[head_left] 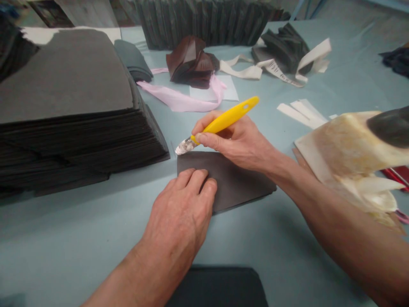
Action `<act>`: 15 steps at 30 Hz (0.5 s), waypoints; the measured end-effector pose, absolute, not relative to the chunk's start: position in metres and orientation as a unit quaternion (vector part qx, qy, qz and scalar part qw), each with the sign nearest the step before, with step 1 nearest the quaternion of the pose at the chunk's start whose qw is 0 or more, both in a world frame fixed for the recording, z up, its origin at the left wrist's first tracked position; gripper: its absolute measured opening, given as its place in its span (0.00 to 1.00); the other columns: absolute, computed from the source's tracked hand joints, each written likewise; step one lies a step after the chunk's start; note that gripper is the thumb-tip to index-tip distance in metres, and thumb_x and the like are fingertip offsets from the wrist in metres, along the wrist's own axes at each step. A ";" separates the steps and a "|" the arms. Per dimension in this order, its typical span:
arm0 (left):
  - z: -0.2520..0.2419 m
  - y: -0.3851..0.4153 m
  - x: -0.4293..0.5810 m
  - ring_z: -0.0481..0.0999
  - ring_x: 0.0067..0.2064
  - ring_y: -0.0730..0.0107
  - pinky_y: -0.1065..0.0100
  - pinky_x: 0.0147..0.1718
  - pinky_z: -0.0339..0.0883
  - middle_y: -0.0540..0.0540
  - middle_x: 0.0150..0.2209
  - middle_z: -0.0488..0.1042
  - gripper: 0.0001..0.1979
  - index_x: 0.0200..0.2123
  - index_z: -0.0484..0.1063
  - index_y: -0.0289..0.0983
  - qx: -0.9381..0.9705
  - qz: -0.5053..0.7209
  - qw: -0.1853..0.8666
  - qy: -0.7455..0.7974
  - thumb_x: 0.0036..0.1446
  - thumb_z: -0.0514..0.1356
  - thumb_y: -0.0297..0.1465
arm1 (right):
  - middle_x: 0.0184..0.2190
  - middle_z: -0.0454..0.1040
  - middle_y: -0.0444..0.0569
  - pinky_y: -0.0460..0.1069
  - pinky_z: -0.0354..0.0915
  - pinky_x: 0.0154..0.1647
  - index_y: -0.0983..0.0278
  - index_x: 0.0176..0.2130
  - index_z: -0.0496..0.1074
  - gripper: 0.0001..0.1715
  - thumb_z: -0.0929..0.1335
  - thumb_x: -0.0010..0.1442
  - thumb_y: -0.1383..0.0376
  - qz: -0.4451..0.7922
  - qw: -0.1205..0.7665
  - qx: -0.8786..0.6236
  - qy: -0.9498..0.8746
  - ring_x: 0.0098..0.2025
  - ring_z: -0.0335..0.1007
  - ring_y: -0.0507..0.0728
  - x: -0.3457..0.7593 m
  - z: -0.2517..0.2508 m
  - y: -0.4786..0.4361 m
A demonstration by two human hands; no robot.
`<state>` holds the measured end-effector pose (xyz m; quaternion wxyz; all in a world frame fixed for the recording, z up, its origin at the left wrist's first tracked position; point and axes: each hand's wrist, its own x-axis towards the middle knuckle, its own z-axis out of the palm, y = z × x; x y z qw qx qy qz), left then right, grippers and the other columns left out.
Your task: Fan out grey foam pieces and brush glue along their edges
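Observation:
A brush with a yellow handle is pinched in my right hand. Its short tip, coated in a white paste, is at the far left corner of a dark grey folded piece, which lies flat on the table. My left hand rests palm down on the left part of that piece, fingers slightly bent and pressing on it, gripping nothing. At the front edge of the view, partly behind my left forearm, lies another dark panel.
To the left stands a tall stack of dark sheets. Toward the back are a brown bundle, a pink strip, white ribbon and a row of dark pieces. A stained, yellowish container sits at right on the blue-green tabletop.

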<state>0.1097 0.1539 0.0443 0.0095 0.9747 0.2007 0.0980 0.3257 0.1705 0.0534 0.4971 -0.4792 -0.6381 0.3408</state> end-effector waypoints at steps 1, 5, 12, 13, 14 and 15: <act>0.044 0.154 0.110 0.79 0.50 0.51 0.53 0.46 0.81 0.37 0.50 0.79 0.10 0.50 0.76 0.36 0.974 0.091 0.009 0.206 0.71 0.56 0.26 | 0.39 0.81 0.45 0.48 0.73 0.43 0.62 0.43 0.79 0.23 0.76 0.66 0.45 0.339 0.491 -0.482 -0.641 0.41 0.75 0.54 0.326 0.053 0.171; 0.045 0.154 0.111 0.79 0.51 0.50 0.52 0.47 0.81 0.37 0.51 0.79 0.11 0.51 0.76 0.36 0.975 0.071 0.012 0.212 0.72 0.56 0.26 | 0.37 0.80 0.45 0.47 0.70 0.40 0.63 0.41 0.80 0.23 0.77 0.66 0.46 0.330 0.482 -0.491 -0.647 0.38 0.73 0.52 0.327 0.053 0.171; 0.048 0.153 0.112 0.79 0.51 0.51 0.53 0.44 0.80 0.38 0.51 0.80 0.10 0.50 0.76 0.37 0.974 0.070 0.005 0.215 0.71 0.56 0.26 | 0.37 0.80 0.45 0.49 0.72 0.42 0.62 0.40 0.80 0.22 0.78 0.64 0.46 0.323 0.478 -0.504 -0.643 0.39 0.74 0.54 0.333 0.059 0.165; 0.048 0.153 0.112 0.79 0.51 0.51 0.53 0.45 0.80 0.38 0.51 0.80 0.10 0.50 0.76 0.38 0.974 0.068 0.005 0.215 0.71 0.56 0.27 | 0.37 0.81 0.45 0.49 0.72 0.42 0.62 0.40 0.80 0.22 0.78 0.64 0.46 0.321 0.478 -0.506 -0.642 0.39 0.74 0.54 0.335 0.060 0.163; 0.049 0.153 0.111 0.79 0.51 0.51 0.53 0.45 0.80 0.38 0.51 0.80 0.10 0.50 0.76 0.38 0.974 0.068 0.005 0.216 0.72 0.56 0.27 | 0.37 0.81 0.45 0.49 0.73 0.42 0.62 0.39 0.80 0.22 0.78 0.64 0.46 0.320 0.479 -0.507 -0.641 0.39 0.74 0.54 0.337 0.061 0.161; 0.049 0.153 0.111 0.80 0.51 0.51 0.53 0.46 0.80 0.38 0.52 0.80 0.10 0.50 0.76 0.38 0.974 0.071 0.004 0.216 0.72 0.56 0.27 | 0.36 0.80 0.45 0.49 0.73 0.42 0.62 0.39 0.80 0.23 0.79 0.63 0.45 0.320 0.481 -0.508 -0.639 0.39 0.74 0.54 0.338 0.061 0.159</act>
